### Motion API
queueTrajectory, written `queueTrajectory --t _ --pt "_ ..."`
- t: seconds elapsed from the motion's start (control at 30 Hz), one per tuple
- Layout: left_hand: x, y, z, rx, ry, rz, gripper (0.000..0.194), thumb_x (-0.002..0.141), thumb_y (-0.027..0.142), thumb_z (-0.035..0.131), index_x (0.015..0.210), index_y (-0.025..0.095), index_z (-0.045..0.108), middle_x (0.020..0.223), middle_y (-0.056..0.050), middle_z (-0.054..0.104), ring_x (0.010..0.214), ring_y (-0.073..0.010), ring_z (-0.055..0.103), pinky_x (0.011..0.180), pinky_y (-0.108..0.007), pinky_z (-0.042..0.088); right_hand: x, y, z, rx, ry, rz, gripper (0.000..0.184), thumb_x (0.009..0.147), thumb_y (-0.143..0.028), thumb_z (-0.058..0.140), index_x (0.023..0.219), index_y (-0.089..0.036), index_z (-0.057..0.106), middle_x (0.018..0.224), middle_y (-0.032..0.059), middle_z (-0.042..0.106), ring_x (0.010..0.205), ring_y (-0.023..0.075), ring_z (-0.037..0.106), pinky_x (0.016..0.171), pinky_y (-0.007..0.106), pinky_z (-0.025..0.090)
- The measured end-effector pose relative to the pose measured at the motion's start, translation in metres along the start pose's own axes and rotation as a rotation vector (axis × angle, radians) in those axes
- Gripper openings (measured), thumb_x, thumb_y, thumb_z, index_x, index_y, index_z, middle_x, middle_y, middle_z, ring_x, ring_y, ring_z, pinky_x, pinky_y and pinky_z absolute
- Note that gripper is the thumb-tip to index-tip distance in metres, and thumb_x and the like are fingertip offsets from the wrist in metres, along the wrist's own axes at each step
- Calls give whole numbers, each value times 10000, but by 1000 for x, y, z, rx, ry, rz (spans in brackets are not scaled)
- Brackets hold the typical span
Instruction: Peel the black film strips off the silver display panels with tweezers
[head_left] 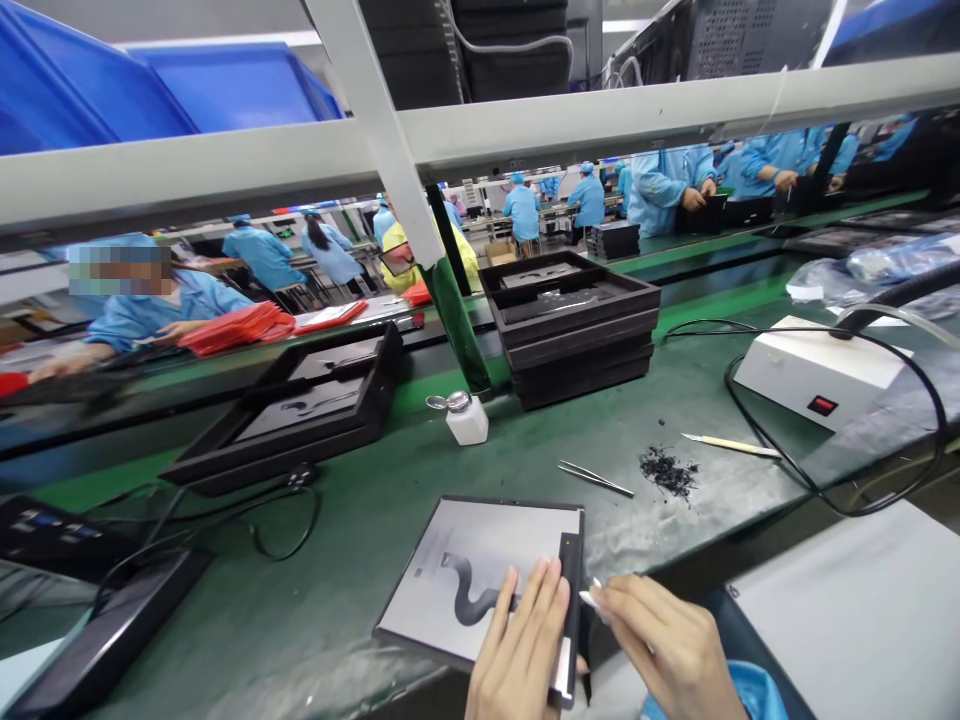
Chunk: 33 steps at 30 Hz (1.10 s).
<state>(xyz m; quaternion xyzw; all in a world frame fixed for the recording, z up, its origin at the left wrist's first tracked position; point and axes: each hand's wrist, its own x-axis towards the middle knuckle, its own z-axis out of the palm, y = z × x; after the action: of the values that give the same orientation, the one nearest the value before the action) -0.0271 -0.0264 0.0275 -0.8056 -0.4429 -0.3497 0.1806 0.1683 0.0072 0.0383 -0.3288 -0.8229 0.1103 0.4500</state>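
A grey rectangular panel (457, 560) with a black curved ribbon cable on it lies flat on the green mat near the table's front edge. My left hand (517, 650) rests flat on its right part, fingers stretched out together beside a black strip (570, 600) along the panel's right edge. My right hand (667, 640) is just right of the panel, fingers pinched on a small white tool (592, 598) whose tip touches the black strip.
Metal tweezers (596, 478), a pile of black scraps (667, 470), a cream stick (731, 446) and a white dispenser bottle (465, 418) lie beyond the panel. Stacked black trays (577, 330) stand behind; another tray (300, 410) sits left. A white box (817, 375) with cables is right. Workers in blue sit opposite.
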Motion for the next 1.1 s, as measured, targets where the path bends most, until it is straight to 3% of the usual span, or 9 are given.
queueTrajectory --t 0.2,0.3,0.4,0.53,0.6,0.83,1.1 --pt "-2 -2 4 -1 11 -2 594 950 -16 413 1530 92 344 1299 -128 676 1314 -231 559 1154 -420 409 0 2 1 -28 -2 -61 226 997 -117 497 1087 -187 692 876 79 767 694 171 728 626 217 576" --pt "-2 -2 6 19 31 -1 540 998 40 400 1532 103 347 1285 -121 685 1291 -225 581 1164 -412 394 -1 3 4 -29 39 -27 239 999 -114 480 1086 -175 694 902 94 767 743 184 741 667 231 586" --pt "-2 -1 7 29 49 -6 484 1057 142 361 1537 87 333 1261 -127 697 1277 -222 594 1179 -408 371 -3 3 7 -88 84 -57 253 992 -99 481 1045 -188 711 842 73 773 653 167 729 603 215 575" --pt "1 1 7 24 64 -59 496 1066 125 321 1554 62 267 1255 -127 701 1257 -195 612 1176 -365 381 -2 6 8 -74 33 -109 212 975 -94 513 1036 -163 705 831 80 769 655 166 729 601 208 584" --pt "3 1 6 20 76 -82 491 1071 124 288 1559 76 263 1259 -120 700 1243 -187 623 1165 -353 400 1 8 9 -36 22 -101 207 972 -95 517 1055 -162 694 853 83 768 692 170 736 631 208 594" --pt "1 2 9 21 128 -115 624 1072 433 130 1541 67 318 1199 -132 727 1196 -199 658 1150 -358 423 0 9 12 4 33 -103 168 979 -127 540 1037 -176 690 819 68 766 664 164 741 619 186 594" --pt "1 4 8 11 119 -138 646 1071 458 122 1538 61 327 1237 -141 707 1279 -206 594 1162 -364 410 3 6 11 179 55 15 179 962 -106 547 1007 -182 702 844 68 756 710 169 738 655 195 593"
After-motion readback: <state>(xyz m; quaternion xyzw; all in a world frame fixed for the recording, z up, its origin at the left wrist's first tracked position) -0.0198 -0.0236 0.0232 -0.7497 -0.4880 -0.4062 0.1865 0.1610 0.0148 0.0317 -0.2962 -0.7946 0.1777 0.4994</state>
